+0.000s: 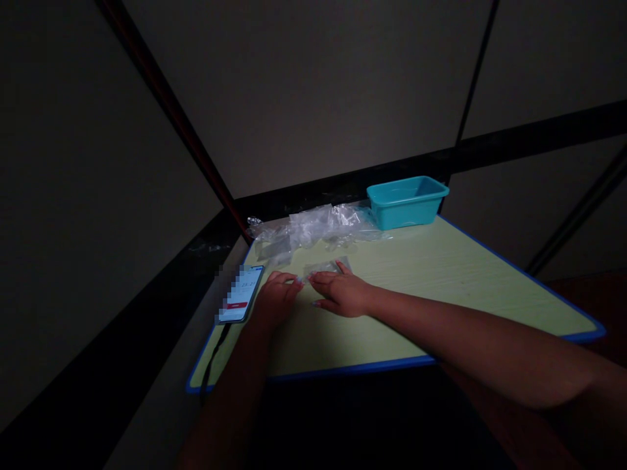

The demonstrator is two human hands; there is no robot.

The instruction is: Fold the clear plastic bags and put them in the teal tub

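A small clear plastic bag (327, 267) lies flat on the pale green table. My right hand (343, 293) rests over its near edge, palm down, with the fingers stretched and the thumb apart; it hides part of the bag. At the bag's near left corner, the fingertips of my left hand (280, 295) come together in a pinch, close to the right fingertips. Just beyond both hands is a heap of crumpled clear plastic bags (313, 225).
A turquoise plastic basin (406, 209) stands at the table's back right. To the left of my left hand lies a lit phone (241, 294) with a dark cable (215, 352). The table (421, 339) has a blue edge; dark wall panels rise behind and to the left.
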